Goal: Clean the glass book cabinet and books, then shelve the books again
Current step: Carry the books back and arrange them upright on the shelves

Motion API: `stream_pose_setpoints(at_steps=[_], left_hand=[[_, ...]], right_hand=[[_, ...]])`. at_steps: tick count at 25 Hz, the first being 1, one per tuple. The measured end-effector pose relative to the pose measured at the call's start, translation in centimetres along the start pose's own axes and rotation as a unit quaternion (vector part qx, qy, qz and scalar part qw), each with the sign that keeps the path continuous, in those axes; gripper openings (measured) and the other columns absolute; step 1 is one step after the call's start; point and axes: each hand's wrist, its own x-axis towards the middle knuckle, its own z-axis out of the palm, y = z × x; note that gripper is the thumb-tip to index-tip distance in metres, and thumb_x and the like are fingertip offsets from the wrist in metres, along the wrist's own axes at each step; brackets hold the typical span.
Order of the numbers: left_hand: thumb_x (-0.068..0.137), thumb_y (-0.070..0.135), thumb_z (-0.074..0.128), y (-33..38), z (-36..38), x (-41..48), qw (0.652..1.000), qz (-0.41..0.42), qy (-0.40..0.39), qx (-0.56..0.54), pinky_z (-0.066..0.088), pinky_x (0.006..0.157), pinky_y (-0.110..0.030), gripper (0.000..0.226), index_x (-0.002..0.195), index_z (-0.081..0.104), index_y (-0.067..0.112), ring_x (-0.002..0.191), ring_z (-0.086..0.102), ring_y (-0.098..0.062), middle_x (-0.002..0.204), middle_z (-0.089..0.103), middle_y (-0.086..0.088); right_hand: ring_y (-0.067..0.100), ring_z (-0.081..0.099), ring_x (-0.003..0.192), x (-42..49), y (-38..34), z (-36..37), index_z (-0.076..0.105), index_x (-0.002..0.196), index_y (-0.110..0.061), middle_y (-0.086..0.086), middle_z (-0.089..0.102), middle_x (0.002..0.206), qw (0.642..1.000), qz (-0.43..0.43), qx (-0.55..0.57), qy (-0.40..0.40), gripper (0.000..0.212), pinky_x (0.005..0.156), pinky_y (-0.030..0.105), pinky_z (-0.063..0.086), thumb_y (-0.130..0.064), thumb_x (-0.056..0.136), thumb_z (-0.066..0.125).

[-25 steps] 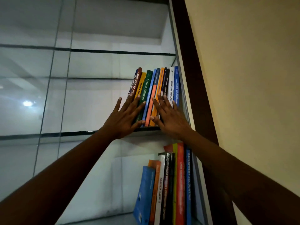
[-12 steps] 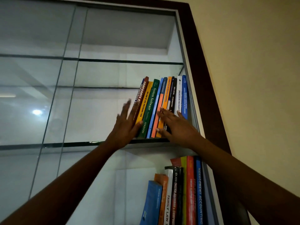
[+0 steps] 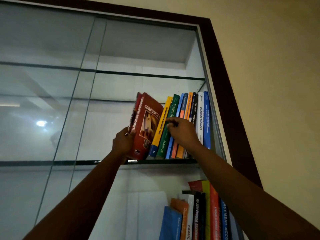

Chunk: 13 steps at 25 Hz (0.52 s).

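Cabinet (image 3: 226,101) holds books (image 3: 200,118); left fingers (image 3: 127,134) grip red book (image 3: 147,127), right fingers (image 3: 170,122) pinch green book (image 3: 162,144).

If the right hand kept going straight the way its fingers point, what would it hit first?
Probably the green System Software book: the right hand has its fingertips at that spine, though blur hides whether they already touch.

Books (image 3: 190,125) at shelf's (image 3: 164,161) right end, more books (image 3: 199,215) on the shelf below
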Motion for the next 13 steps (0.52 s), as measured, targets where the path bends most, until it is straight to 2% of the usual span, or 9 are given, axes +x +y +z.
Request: stream_pose_setpoints(at_steps=[2, 3, 7, 10, 13], left_hand=[[0.095, 0.037, 0.05, -0.1, -0.5, 0.0, 0.996, -0.047, -0.016, -0.079, 0.051, 0.086, -0.057, 0.041, 0.132, 0.049, 0.019, 0.099, 0.064, -0.037, 0.12, 0.062, -0.016], [0.095, 0.037, 0.05, 0.0, -0.4, -0.1, 0.995, -0.045, -0.039, -0.08, 0.052, 0.085, -0.056, 0.041, 0.133, 0.049, 0.023, 0.098, 0.065, -0.035, 0.12, 0.063, -0.015], [0.095, 0.041, 0.048, 0.9, 1.1, -1.0, 0.996, -0.006, -0.086, 0.009, 0.055, 0.082, -0.04, 0.037, 0.131, 0.052, 0.031, 0.088, 0.065, -0.027, 0.111, 0.066, -0.014], [0.097, 0.036, 0.046, 1.0, 0.5, -1.0, 0.987, -0.031, -0.158, -0.018, 0.05, 0.092, -0.043, 0.038, 0.135, 0.046, 0.033, 0.097, 0.061, -0.028, 0.123, 0.061, -0.015], [0.095, 0.033, 0.05, 1.6, -2.0, -0.3, 0.96, -0.085, -0.252, 0.09, 0.044, 0.096, -0.043, 0.052, 0.141, 0.027, 0.041, 0.11, 0.056, -0.032, 0.128, 0.056, -0.01]], right_hand=[[0.018, 0.061, 0.086, 0.2, -0.3, 0.3, 0.063, 0.117, -0.008, 0.011, 0.065, 0.111, 0.999, -0.012, -0.02, 0.029, 0.027, 0.069, 0.017, 0.05, -0.009, 0.093, 0.05], [0.021, 0.063, 0.088, 0.3, -0.7, 0.7, 0.064, 0.116, -0.009, 0.012, 0.066, 0.11, 0.998, -0.02, -0.033, 0.043, 0.027, 0.077, 0.025, 0.051, -0.011, 0.093, 0.051], [0.029, 0.064, 0.097, 0.7, -2.8, 2.8, 0.063, 0.117, -0.004, 0.016, 0.067, 0.109, 1.0, -0.009, -0.017, 0.002, 0.028, 0.089, 0.04, 0.05, -0.012, 0.091, 0.056], [0.029, 0.062, 0.103, 2.4, -3.5, 4.2, 0.062, 0.115, -0.002, 0.015, 0.064, 0.114, 0.997, 0.062, -0.038, 0.0, 0.032, 0.088, 0.04, 0.051, -0.023, 0.09, 0.059], [0.027, 0.063, 0.097, 3.7, -4.5, 4.7, 0.056, 0.118, 0.001, 0.013, 0.065, 0.108, 0.987, 0.092, -0.129, 0.012, 0.054, 0.072, 0.028, 0.049, -0.04, 0.084, 0.064]])
